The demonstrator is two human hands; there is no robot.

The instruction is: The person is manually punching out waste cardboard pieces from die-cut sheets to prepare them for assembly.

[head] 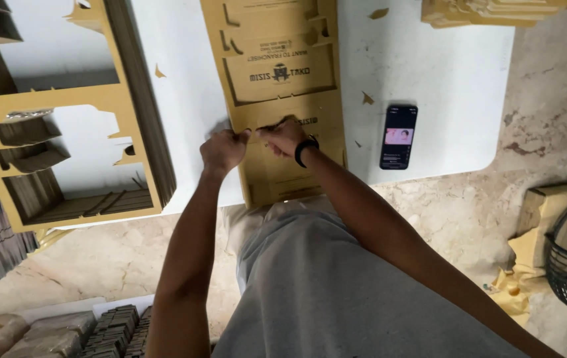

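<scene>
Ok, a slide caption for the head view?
Both hands grip a die-cut cardboard sheet on a white table, phone alongside.

A white table (pixel 442 79) fills the upper frame, bearing a die-cut cardboard sheet (pixel 283 66) at centre, a cut-out cardboard stack (pixel 65 99) at left, a phone (pixel 399 137) at right, and small cardboard scraps (pixel 367 99).

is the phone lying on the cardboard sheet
No, the phone lies on the bare white table, to the right of the cardboard sheet and apart from it.

Both hands (pixel 255 142) side by side; fists clenched (arms outstretched)
</scene>
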